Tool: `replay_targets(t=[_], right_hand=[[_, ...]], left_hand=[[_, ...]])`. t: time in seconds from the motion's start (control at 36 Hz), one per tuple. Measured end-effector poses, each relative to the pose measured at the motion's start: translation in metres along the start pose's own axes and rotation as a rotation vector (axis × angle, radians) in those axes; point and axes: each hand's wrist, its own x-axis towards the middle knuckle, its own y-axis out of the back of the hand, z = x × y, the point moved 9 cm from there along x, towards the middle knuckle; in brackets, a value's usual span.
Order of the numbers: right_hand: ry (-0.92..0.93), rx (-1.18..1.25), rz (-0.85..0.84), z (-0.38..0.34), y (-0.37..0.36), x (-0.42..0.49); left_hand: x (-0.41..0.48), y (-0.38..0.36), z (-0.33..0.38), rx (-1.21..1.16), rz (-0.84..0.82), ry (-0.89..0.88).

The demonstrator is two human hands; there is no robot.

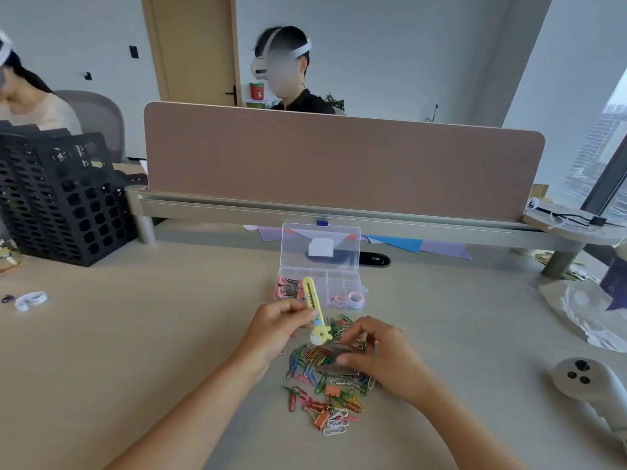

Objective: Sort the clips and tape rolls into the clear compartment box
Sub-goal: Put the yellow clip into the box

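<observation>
The left grip (281,320) pinches the yellow cutter (310,293), presumably removing it from the clip pile (315,374) beneath; the right grip (383,361) curls there, hold indeterminate.

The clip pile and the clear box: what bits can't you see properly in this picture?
All in the head view:
Paper clip pile: partly covered by the right hand; whether its fingers pinch a clip is unclear.
Clear compartment box: the yellow cutter, held by the left hand, hides some of its left compartments.
Pink tape rolls in the box: too small to count.
</observation>
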Motion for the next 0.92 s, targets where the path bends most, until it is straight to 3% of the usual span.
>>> replay_targets(t=[0.14,0.39,0.72,0.92], right_hand=[[0.12,-0.286,-0.126,-0.004,-0.013,-0.001],[0.187,-0.271,-0.05,-0.016,-0.013,-0.004],[0.068,-0.068,0.064,-0.015,0.018,0.015],[-0.008,0.152,0.315,-0.01,0.061,0.06]], left_hand=[[0.006,0.015,-0.009,-0.133,0.055,0.053],[0.006,0.009,-0.006,-0.13,0.03,0.014],[0.017,0.007,0.024,0.023,-0.024,-0.126],[0.054,0.024,0.054,0.187,0.053,-0.22]])
